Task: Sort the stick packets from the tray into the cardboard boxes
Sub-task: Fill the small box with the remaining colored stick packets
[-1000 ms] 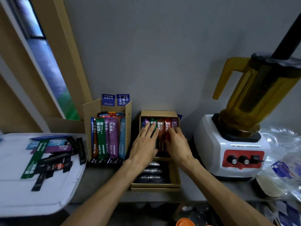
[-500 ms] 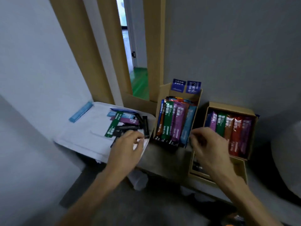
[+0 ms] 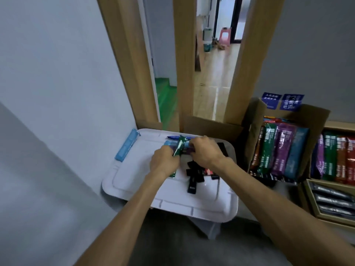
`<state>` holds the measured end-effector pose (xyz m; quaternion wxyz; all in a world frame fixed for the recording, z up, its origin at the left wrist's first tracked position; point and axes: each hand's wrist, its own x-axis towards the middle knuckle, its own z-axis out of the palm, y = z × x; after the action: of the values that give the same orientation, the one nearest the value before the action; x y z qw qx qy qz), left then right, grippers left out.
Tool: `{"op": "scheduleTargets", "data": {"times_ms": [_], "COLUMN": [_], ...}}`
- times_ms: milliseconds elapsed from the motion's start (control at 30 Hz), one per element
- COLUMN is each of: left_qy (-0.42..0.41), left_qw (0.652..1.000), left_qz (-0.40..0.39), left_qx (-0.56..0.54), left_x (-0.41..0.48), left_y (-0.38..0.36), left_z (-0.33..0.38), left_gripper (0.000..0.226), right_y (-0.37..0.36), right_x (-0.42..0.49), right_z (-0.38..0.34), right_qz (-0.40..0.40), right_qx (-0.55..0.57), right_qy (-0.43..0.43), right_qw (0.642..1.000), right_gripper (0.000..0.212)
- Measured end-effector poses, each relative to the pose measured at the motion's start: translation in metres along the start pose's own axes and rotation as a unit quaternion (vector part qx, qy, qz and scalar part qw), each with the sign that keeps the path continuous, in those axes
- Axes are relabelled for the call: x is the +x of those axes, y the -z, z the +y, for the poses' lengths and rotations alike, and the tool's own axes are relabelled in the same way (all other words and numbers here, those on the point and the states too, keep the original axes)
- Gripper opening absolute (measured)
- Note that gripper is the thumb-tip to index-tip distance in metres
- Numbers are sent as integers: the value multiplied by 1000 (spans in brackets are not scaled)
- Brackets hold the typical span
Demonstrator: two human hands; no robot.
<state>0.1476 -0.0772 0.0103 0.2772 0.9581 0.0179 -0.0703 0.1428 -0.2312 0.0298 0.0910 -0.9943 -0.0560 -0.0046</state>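
So, tray: white plastic thing sitting low right in front, with both forearms reaching in over it.
Black packets: lying in a loose jumble on the tray, just on the near side of the hands.
Left hand: fingers curling round a green packet, which is sticking up out of the fist and poking out below it too.
Right hand: knuckles up, fingertips bending down onto the blue and purple packets at the tray's far side; honestly can't tell if it's actually gripping any.
Blue latch: hanging along the tray's far left edge.
Tall box: standing just right of the tray, holding upright packets in red, green, purple and blue.
Second box: sitting further right, partly cut off, holding more upright packets, with dark ones lying flat in its front section.
Doorway: opening up behind the tray, with a pink stool standing way back.
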Motion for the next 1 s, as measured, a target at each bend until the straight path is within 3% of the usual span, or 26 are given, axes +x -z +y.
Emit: {"op": "scheduleTargets", "data": {"times_ms": [67,233,367,500,567,633,700,867,933,1000], "left_qy": [-11,-38,-46,-22,-21,-38,-67,-110,-82,-28], "left_qw": [1000,984,975,970,970,971,969,977,981,970], "left_qz": [21,139,137,125,136,149,155,177,170,151], "left_qx": [-12,107,167,206,199,183,179,40,-49,-188], "left_x": [5,31,43,45,45,45,43,33,28,22], "left_y": [22,70,64,43,41,40,38,30,32,40], "left_z": [-18,-69,-83,-86,-89,-93,-98,-103,-101,-100], "left_gripper": [18,18,26,23,22,20,15,6,11,11], "right_y": [-4,-3,3,-1,-7,-12,-13,-15,-18,-15], "right_x": [6,23,32,45,53,58,65,78,77,69], "right_z": [-2,-8,-21,-28,-29,-29,-32,-32,-32,-32], "right_qz": [-35,-55,-94,-36,-20,-70,-107,-111,-105,-30], "right_qx": [-50,-65,-80,-73,-82,-93,-120,-131,-109,-48], "right_qy": [-3,-5,3,9,28,17,3,0,4,-5], "right_qw": [998,996,992,997,996,993,987,985,989,998], "right_gripper": [21,24,22,19,30,46,49,41,40,29]}}
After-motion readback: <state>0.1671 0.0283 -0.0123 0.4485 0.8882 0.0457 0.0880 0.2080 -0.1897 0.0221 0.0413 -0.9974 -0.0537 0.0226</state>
